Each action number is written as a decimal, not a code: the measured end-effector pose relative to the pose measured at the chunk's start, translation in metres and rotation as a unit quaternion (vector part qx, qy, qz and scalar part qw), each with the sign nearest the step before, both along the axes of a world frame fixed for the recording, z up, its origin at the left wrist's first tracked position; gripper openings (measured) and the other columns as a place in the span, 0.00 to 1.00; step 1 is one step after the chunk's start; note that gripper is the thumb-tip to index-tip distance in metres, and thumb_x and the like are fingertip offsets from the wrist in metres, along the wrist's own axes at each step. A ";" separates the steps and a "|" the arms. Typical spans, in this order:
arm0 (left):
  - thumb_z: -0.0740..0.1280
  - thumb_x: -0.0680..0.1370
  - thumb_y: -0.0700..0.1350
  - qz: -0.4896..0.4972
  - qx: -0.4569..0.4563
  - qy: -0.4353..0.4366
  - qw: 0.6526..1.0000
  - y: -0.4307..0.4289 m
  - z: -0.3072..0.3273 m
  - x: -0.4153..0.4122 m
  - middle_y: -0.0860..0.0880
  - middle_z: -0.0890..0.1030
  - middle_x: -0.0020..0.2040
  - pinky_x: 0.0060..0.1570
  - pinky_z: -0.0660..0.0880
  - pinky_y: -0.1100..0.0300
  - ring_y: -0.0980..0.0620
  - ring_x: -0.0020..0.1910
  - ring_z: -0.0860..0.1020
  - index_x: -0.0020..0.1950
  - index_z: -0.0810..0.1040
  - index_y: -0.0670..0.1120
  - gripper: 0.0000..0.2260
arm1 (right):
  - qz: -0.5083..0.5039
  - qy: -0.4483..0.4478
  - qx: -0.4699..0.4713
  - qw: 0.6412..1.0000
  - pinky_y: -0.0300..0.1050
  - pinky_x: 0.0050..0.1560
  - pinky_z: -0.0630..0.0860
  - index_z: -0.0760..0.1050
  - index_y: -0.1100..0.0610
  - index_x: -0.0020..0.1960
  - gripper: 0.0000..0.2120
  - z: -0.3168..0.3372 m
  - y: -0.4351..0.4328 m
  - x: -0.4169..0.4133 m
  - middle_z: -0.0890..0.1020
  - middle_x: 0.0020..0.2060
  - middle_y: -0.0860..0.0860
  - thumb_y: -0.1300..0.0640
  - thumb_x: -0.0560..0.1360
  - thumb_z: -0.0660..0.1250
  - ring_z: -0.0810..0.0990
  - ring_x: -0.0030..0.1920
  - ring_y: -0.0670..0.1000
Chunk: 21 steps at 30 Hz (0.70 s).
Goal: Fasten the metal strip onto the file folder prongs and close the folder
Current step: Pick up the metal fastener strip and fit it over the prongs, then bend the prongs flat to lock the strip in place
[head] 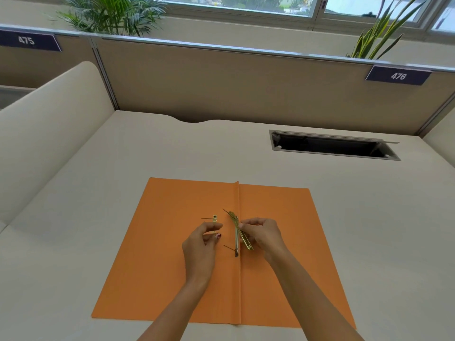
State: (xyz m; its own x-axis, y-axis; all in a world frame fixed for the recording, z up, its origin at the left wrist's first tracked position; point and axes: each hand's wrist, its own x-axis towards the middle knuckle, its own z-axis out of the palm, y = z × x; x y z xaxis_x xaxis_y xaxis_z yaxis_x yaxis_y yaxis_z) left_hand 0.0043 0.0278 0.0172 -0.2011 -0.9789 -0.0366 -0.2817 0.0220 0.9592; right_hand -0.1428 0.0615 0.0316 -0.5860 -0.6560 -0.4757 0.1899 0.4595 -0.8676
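Note:
An orange file folder (172,254) lies open and flat on the desk, its spine fold running down the middle. A silver fastener base (236,244) sits along the spine, with thin prongs sticking up near its two ends. My right hand (261,233) pinches a gold metal strip (242,233), tilted over the spine. My left hand (204,239) is just left of the spine, fingers curled on a small gold piece (214,219) that pokes out beyond the fingertips.
The beige desk (344,205) has a cable hatch (332,145) standing open at the back right. Partition walls (221,82) enclose the desk at the back and left side. Plants stand behind the partition.

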 end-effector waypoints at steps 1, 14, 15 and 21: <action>0.70 0.73 0.33 -0.004 0.016 0.001 1.000 0.003 0.001 0.004 0.57 0.84 0.45 0.41 0.77 0.64 0.60 0.42 0.82 0.46 0.83 0.50 0.12 | 0.001 -0.017 -0.001 1.000 0.58 0.53 0.79 0.81 0.66 0.48 0.10 0.000 0.002 -0.001 0.84 0.47 0.66 0.62 0.69 0.75 0.81 0.42 0.61; 0.72 0.71 0.36 -0.043 0.044 0.006 0.998 0.031 0.009 0.009 0.57 0.85 0.36 0.38 0.70 0.76 0.65 0.38 0.80 0.40 0.86 0.52 0.10 | 0.034 -0.201 -0.021 0.979 0.39 0.33 0.82 0.78 0.74 0.48 0.07 0.012 0.030 -0.001 0.82 0.42 0.63 0.70 0.72 0.70 0.82 0.40 0.55; 0.73 0.71 0.37 -0.038 0.043 0.009 0.998 0.032 0.008 0.007 0.57 0.85 0.36 0.39 0.70 0.76 0.65 0.39 0.80 0.40 0.86 0.53 0.10 | 0.031 -0.203 -0.022 0.978 0.38 0.32 0.82 0.78 0.73 0.47 0.06 0.012 0.031 0.000 0.81 0.42 0.63 0.70 0.72 0.70 0.82 0.40 0.55; 0.74 0.70 0.40 -0.028 0.010 -0.023 0.999 0.034 0.002 -0.001 0.56 0.85 0.39 0.45 0.71 0.67 0.58 0.46 0.80 0.37 0.84 0.52 0.06 | 0.000 -0.241 -0.045 0.970 0.39 0.33 0.82 0.75 0.78 0.53 0.12 0.016 0.039 0.000 0.79 0.48 0.67 0.71 0.71 0.69 0.81 0.41 0.56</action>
State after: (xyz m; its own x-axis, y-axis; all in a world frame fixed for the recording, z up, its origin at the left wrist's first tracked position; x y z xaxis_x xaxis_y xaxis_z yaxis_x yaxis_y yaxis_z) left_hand 0.0036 0.0620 0.0194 -0.2525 -0.9653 -0.0670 -0.3243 0.0192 0.9458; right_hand -0.1430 0.1004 0.0477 -0.3093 -0.7074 -0.6355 0.5828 0.3871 -0.7145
